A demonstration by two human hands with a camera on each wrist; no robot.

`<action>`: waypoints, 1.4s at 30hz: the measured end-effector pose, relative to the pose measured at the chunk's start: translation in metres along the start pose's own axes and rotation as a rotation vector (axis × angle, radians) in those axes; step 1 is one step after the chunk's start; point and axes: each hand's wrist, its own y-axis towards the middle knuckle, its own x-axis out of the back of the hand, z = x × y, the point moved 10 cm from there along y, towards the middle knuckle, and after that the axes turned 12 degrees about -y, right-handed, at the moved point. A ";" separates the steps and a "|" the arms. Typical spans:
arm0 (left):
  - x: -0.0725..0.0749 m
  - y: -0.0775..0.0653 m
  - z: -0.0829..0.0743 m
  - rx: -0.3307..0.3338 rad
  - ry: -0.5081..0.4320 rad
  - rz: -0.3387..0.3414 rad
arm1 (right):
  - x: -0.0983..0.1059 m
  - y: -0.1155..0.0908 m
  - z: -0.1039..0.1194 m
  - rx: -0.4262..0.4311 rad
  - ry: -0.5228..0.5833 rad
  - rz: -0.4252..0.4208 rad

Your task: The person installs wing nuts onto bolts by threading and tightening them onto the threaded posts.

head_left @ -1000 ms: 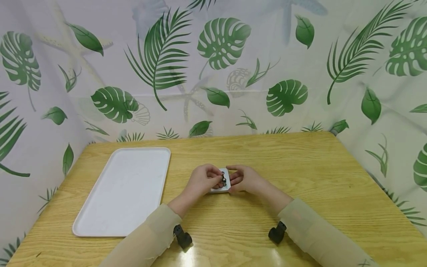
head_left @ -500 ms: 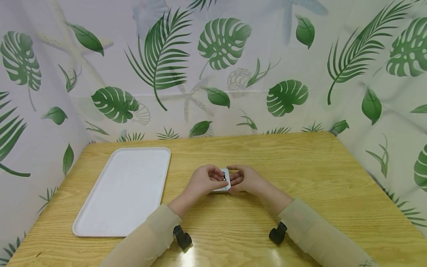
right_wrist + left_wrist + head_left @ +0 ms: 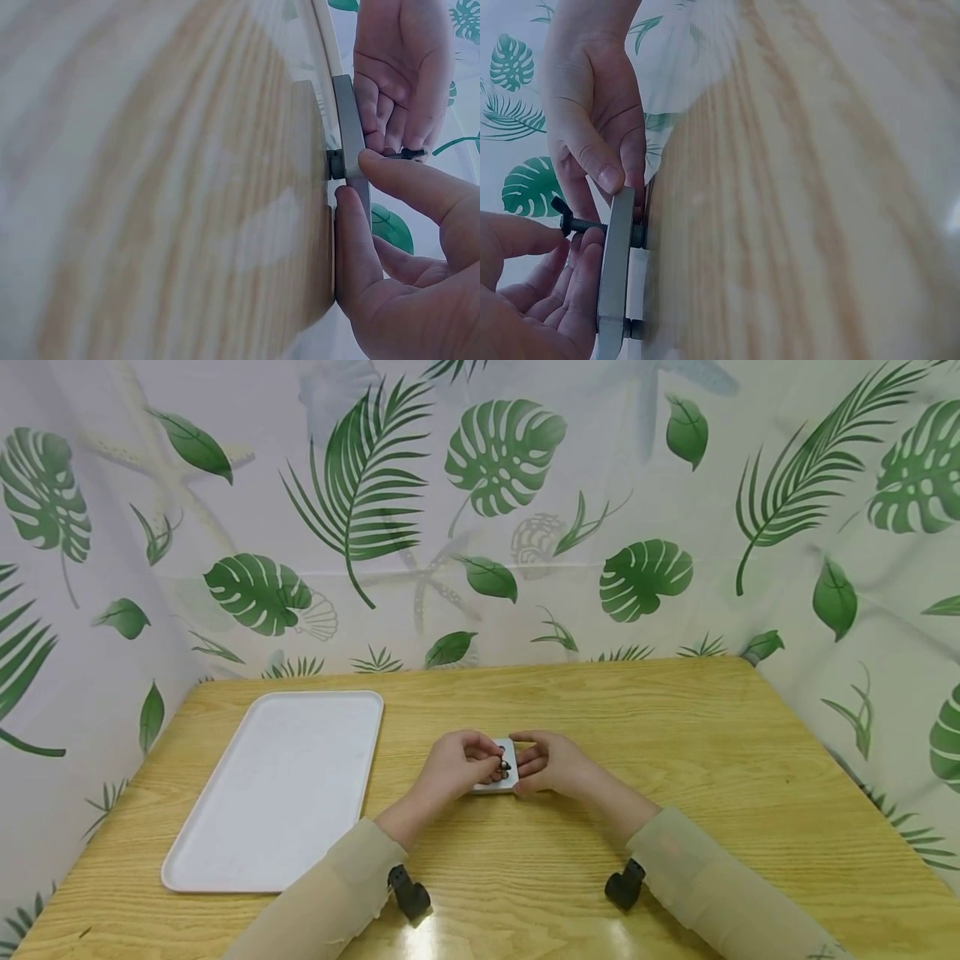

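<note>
While the left hand (image 3: 459,762) pinches a black wing-headed threaded bolt (image 3: 581,224), the right hand (image 3: 557,764) grips the flat light-grey round-cornered plate (image 3: 616,270) it stands up from.
Right thumb on top of plate, finger beneath; dark round stubs (image 3: 636,328) under it; plate mid-table, partly covered by both hands in head view. Left, apart: smooth white rectangular tray (image 3: 277,777), raised rim, near corner overlapped by beige sleeve (image 3: 330,893). Glossy yellow wood-grain table (image 3: 675,735); behind, white cloth backdrop (image 3: 675,502), green leaf print, pale starfish. Right sleeve (image 3: 727,885): dark marks, unreadable.
</note>
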 end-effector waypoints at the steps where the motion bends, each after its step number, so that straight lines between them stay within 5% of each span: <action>1: 0.000 0.000 0.000 0.001 -0.002 -0.003 | 0.000 0.000 0.000 0.002 0.000 0.002; 42: -0.002 0.002 0.002 0.004 -0.089 0.013 | 0.001 -0.001 0.002 0.007 -0.007 -0.002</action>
